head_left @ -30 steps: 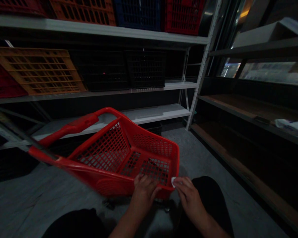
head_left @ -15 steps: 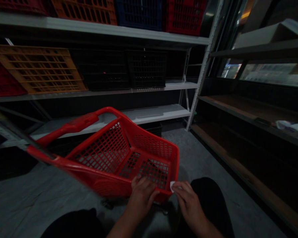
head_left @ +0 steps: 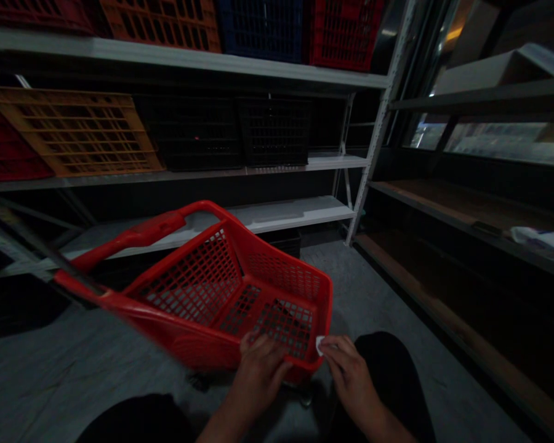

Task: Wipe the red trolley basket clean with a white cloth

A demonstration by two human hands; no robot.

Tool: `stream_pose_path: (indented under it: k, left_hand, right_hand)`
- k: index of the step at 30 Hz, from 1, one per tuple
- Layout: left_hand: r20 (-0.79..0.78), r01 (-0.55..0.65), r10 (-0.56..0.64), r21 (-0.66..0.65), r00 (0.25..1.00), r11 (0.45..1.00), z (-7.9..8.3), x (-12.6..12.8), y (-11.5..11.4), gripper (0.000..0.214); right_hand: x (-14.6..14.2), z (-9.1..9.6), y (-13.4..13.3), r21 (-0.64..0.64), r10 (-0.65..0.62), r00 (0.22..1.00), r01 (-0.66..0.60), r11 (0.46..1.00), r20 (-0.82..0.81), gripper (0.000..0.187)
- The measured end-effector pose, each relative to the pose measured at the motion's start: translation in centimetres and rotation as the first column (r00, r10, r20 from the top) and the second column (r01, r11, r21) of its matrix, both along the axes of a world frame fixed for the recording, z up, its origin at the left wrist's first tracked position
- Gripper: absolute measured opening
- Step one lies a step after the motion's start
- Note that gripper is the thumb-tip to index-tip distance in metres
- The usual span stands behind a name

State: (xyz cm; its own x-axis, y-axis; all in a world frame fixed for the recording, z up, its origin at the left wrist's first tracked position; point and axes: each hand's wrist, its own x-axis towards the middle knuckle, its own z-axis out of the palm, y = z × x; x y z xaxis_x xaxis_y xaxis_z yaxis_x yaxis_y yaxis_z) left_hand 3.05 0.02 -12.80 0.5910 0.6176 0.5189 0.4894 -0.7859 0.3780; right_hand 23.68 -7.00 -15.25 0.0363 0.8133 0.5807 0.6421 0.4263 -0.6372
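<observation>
A red plastic shopping cart (head_left: 231, 332) with lattice sides stands in front of my knees, its handle at the left. My left hand (head_left: 261, 369) is closed over the near rim, fingers hooked to the inside of the basket. Pinched between the fingers of my right hand (head_left: 348, 369) is a small white piece (head_left: 320, 346), cloth or paper, I cannot tell which. It touches the rim at the near right corner. Inside, the basket holds nothing I can see.
A white metal rack (head_left: 300, 212) behind the cart carries a yellow crate (head_left: 83, 132), black crates (head_left: 274, 132) and more coloured crates above. At the right stand brown shelves (head_left: 443, 191) with a white bag (head_left: 542, 240). Grey floor (head_left: 41, 369) lies around the cart.
My left hand has shifted slightly left along the rim. My right hand and the white piece stay at the corner almost unmoved. The view has tilted very slightly.
</observation>
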Motion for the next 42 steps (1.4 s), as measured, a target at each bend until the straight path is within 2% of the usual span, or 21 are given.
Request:
stream_pose_path:
  k: [3, 8, 10, 13, 17, 19, 21, 25, 27, 29, 33, 35, 37, 42]
  left_hand:
    - [-0.033, 0.025, -0.025, 0.000, 0.999, 1.000, 0.3, -0.4, -0.1, 0.007]
    - [-0.042, 0.022, -0.022, 0.015, 0.999, 1.000, 0.3, -0.7, -0.4, 0.014]
    - [-0.017, 0.003, -0.003, 0.027, 1.000, 1.000, 0.1, -0.7, -0.5, 0.015]
    - [-0.002, 0.000, 0.000, 0.038, 1.000, 0.999, 0.0, -0.7, -0.5, 0.014]
    - [-0.057, 0.036, -0.033, 0.045, 0.998, 0.998, 0.3, -0.8, -0.4, 0.012]
    - [-0.043, 0.035, -0.033, 0.051, 0.999, 0.998, 0.4, -0.9, -0.3, 0.012]
    - [-0.026, 0.031, -0.030, 0.051, 0.999, 0.998, 0.4, -0.9, -0.2, 0.014]
    - [-0.056, 0.057, -0.055, 0.041, 0.997, 0.998, 0.5, -1.1, 0.0, 0.015]
    - [-0.072, 0.071, -0.068, 0.043, 0.995, 0.997, 0.7, -1.4, 0.0, 0.015]
    - [-0.095, 0.079, -0.074, 0.044, 0.993, 0.996, 0.9, -1.8, 0.0, 0.016]
    - [-0.128, 0.065, -0.061, 0.029, 0.990, 0.997, 0.8, -2.5, 0.2, 0.013]
    - [-0.128, 0.071, -0.067, 0.026, 0.990, 0.997, 0.7, -2.7, 0.5, 0.013]
    - [-0.128, 0.080, -0.076, 0.029, 0.989, 0.996, 0.6, -2.8, 0.8, 0.014]
    - [-0.127, 0.070, -0.068, 0.016, 0.990, 0.997, 0.6, -3.0, 1.3, 0.019]
  right_hand:
    - [-0.2, 0.2, -0.6, -0.026, 0.032, 0.999, -0.032, 0.999, 0.001, 0.030]
    - [2.8, -0.5, 3.2, 0.098, -0.126, 0.992, 0.124, 0.987, 0.015, 0.022]
    - [3.3, -0.6, 4.0, 0.121, -0.170, 0.985, 0.167, 0.979, 0.022, 0.021]
    - [2.2, -0.4, 2.6, 0.106, -0.147, 0.989, 0.145, 0.984, 0.014, 0.022]
    - [-0.5, 0.2, -1.2, -0.012, 0.000, 1.000, 0.000, 1.000, 0.009, 0.032]
    - [-0.8, 0.1, -1.7, -0.029, 0.031, 0.999, -0.031, 0.999, 0.015, 0.033]
    - [0.2, -0.1, -0.7, 0.005, 0.007, 1.000, -0.007, 1.000, 0.027, 0.031]
    - [3.3, -0.7, 3.1, 0.126, -0.130, 0.991, 0.124, 0.984, 0.041, 0.023]
    - [3.7, -0.7, 3.8, 0.156, -0.175, 0.984, 0.168, 0.973, 0.037, 0.021]
    - [2.9, -0.4, 3.1, 0.143, -0.160, 0.987, 0.154, 0.978, 0.034, 0.022]
    - [0.0, 0.2, -0.4, 0.012, -0.001, 0.999, 0.000, 1.000, 0.038, 0.029]
    - [-0.3, 0.2, -0.9, -0.010, 0.032, 0.999, -0.032, 0.999, 0.038, 0.030]
    - [0.7, 0.0, 0.0, 0.029, -0.002, 0.999, 0.000, 1.000, 0.047, 0.029]
    - [4.2, -0.4, 3.7, 0.159, -0.186, 0.980, 0.173, 0.972, 0.074, 0.024]
